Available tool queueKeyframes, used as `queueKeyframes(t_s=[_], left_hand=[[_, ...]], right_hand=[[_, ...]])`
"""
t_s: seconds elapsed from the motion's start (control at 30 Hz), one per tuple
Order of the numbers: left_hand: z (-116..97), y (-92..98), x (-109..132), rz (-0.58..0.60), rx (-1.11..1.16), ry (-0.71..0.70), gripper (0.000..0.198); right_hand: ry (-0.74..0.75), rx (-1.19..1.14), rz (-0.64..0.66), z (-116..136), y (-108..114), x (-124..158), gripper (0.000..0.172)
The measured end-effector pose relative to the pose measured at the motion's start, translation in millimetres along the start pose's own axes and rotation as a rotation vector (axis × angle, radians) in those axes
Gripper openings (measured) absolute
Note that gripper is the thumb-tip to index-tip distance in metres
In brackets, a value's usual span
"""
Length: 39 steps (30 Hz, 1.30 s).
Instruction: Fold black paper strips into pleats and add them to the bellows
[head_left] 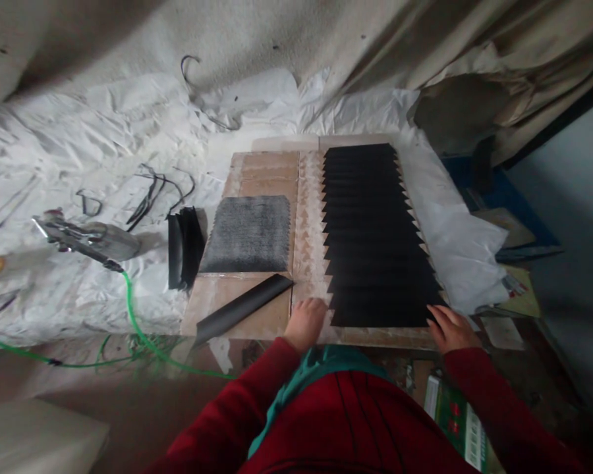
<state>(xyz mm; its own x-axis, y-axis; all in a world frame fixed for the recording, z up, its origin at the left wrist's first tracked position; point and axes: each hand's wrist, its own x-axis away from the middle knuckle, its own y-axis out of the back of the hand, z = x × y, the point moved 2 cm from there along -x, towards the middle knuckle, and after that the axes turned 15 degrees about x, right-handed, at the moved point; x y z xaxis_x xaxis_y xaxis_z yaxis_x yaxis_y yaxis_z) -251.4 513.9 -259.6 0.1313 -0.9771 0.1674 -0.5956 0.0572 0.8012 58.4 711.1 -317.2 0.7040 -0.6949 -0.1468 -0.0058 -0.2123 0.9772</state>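
Nearest the camera, two red sleeves reach forward from a red and teal garment. The left hand (305, 321) rests with its fingers curled loosely together on the near edge of the flat brown cardboard board (257, 172), just beside the near left corner of the overlapping row of black pointed strips (378, 237); it grips nothing, and seems only to steady the board there. The right hand (451, 327) lies with its fingers spread apart, fingertips touching the near right corner of the same black row, pressing down rather than closing on anything. With a hand at each near corner, the last strip looks held flat against the layers behind it.

The black strips lie shingled, each lapping the next, running from the hands to the far end of the board, their pointed ends forming a sawtooth line down both sides. Left of the left hand a single long black strip (244, 307) lies slanted on the board, apart from the row. Beyond it sits a grey fuzzy rectangular pad (250, 234), and just off the board's left edge a small stack of folded black pieces (182, 247) stands on the crumpled white plastic sheet (103, 145) that covers the counter. Further left, a metal spray gun (86, 240) lies on that sheet with its green hose (143, 332) trailing toward the floor.
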Motion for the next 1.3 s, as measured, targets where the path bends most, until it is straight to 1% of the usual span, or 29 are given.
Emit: queueKeyframes(t_s=[0.13,0.2,0.27,0.37,0.5,0.6,0.7,0.77,0.83,0.9,0.93,0.97,1.0,1.03,1.07,1.13,1.17,1.2,1.23,1.3], left_hand=[[54,38.7,23,-0.224,-0.012,0.25,0.021],[79,49.4,32,-0.273,-0.011,0.335,0.023],[97,53.0,38,-0.257,0.032,0.362,0.02],[115,52.4,41,-0.207,0.128,0.37,0.013],[132,51.7,41,-0.151,0.276,0.358,0.012],[139,51.2,42,-0.125,0.304,0.312,0.013],[140,50.7,43,-0.156,0.224,0.251,0.014],[138,52.1,44,-0.194,0.178,0.238,0.015],[134,56.0,47,-0.227,0.18,0.23,0.012],[124,61.3,54,-0.256,0.196,0.174,0.01],[115,63.4,58,-0.266,0.192,0.127,0.009],[105,64.3,63,-0.268,0.177,0.074,0.01],[94,63.4,69,-0.26,0.152,0.021,0.012],[82,60.6,74,-0.24,0.123,-0.029,0.014],[70,55.9,78,-0.214,0.094,-0.072,0.017],[52,42.6,83,-0.155,0.047,-0.12,0.02],[47,35.3,84,-0.134,0.033,-0.114,0.021],[44,28.4,83,-0.121,0.027,-0.084,0.02],[44,22.1,82,-0.113,0.029,-0.036,0.019],[48,12.4,78,-0.107,0.048,0.069,0.017]], right_hand=[[-0.041,-0.033,-0.003,2,-1,1,0.039],[-0.049,-0.049,0.004,3,-2,3,0.04],[-0.047,-0.05,0.021,4,-2,5,0.04],[-0.049,-0.043,0.047,5,-1,8,0.041],[-0.096,-0.051,0.045,9,3,16,0.039],[-0.106,-0.055,0.064,17,9,26,0.038],[-0.119,-0.069,0.086,34,21,34,0.038],[-0.144,-0.126,0.075,54,35,34,0.036],[-0.179,-0.238,0.055,84,53,30,0.037],[-0.197,-0.413,0.091,121,70,22,0.038],[-0.205,-0.526,0.148,142,78,18,0.038],[-0.22,-0.658,0.234,162,83,13,0.039],[-0.233,-0.808,0.351,183,87,8,0.04],[-0.227,-0.97,0.494,203,90,3,0.043],[-0.252,-1.093,0.627,220,90,-2,0.047],[-0.33,-1.268,0.868,245,88,-11,0.052],[-0.374,-1.311,0.952,252,86,-14,0.052],[-0.389,-1.335,1.019,257,83,-17,0.049],[-0.387,-1.342,1.052,260,80,-19,0.045],[-0.342,-1.328,1.038,260,75,-21,0.036]])
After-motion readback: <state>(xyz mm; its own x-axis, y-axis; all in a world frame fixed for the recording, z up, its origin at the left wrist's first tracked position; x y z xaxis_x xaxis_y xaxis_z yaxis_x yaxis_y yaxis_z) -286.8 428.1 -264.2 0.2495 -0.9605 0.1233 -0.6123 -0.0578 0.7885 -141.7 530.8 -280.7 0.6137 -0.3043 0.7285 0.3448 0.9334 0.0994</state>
